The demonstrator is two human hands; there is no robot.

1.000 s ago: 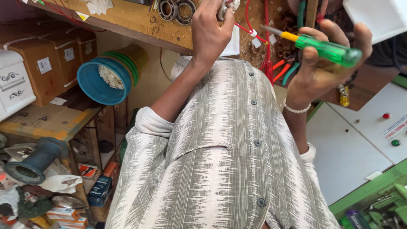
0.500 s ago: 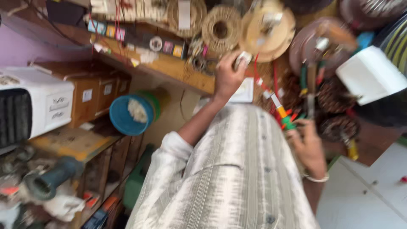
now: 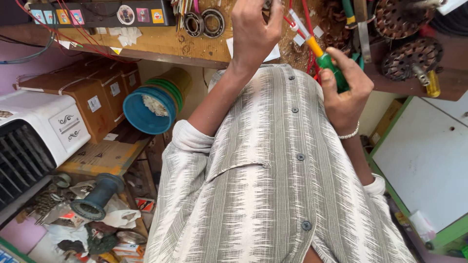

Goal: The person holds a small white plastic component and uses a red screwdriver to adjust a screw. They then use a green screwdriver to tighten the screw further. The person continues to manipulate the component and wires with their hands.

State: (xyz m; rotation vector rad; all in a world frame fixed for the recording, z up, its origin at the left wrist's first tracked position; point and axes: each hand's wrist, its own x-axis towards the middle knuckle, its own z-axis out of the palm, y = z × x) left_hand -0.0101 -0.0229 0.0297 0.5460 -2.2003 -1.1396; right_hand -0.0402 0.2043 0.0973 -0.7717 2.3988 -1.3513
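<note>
I see stacked blue and green tubs (image 3: pixel 148 104) under the wooden bench (image 3: pixel 161 41). My left hand (image 3: pixel 256 29) is closed around something small I can't make out. My right hand (image 3: pixel 346 92) grips a green screwdriver (image 3: pixel 325 61), tip up.

1. My left hand (image 3: pixel 256 31) and my right hand (image 3: pixel 343 90) work close together; only a narrow gap lies between them, crossed by the green screwdriver (image 3: pixel 327 61) and red wires (image 3: pixel 307 29)
2. Two bearing rings (image 3: pixel 204 22) crowd the bench (image 3: pixel 161 41) to the left
3. Rotor cores (image 3: pixel 412 56) block the right, seemingly touching
4. White panel (image 3: pixel 424 156) below right lies open
</note>
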